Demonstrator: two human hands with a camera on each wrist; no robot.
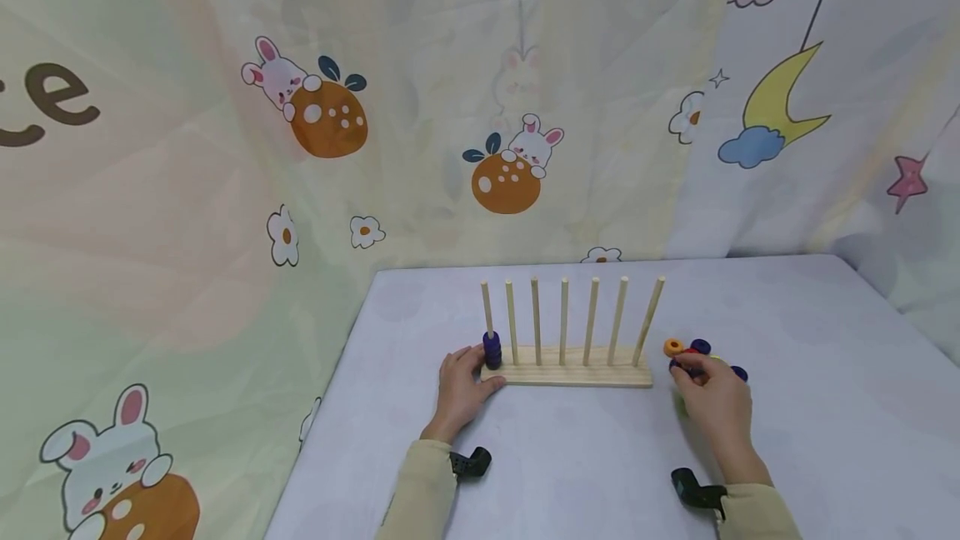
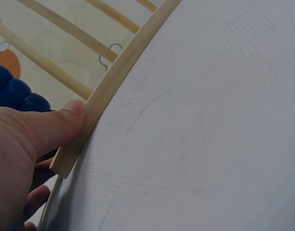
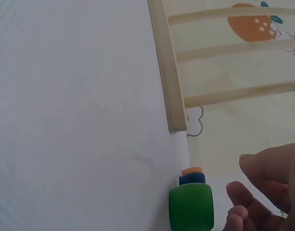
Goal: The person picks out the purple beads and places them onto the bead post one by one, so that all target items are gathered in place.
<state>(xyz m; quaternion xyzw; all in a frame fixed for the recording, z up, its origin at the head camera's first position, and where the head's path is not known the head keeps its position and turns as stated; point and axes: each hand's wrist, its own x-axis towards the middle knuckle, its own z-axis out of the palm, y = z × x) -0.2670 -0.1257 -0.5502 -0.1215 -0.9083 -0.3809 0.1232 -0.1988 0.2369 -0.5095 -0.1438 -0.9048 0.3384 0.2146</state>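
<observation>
A wooden peg stand (image 1: 577,377) with a row of upright pegs is on the white table. Several dark blue beads (image 1: 492,351) are stacked on its leftmost peg. My left hand (image 1: 460,390) grips the stand's left end, its thumb (image 2: 66,120) on the front edge. Beyond the stand's right end, my right hand (image 1: 716,407) is bent over loose beads, with no bead visible between its fingers in the right wrist view. Near it lie an orange bead (image 1: 673,347), a blue bead (image 1: 701,347) and a green bead (image 3: 191,207); others are partly hidden by the hand.
The white table (image 1: 570,457) has its left edge beyond my left forearm. A printed cloth backdrop (image 1: 420,182) hangs behind it. Black devices are strapped to both wrists, the right one (image 1: 697,490) close above the tabletop.
</observation>
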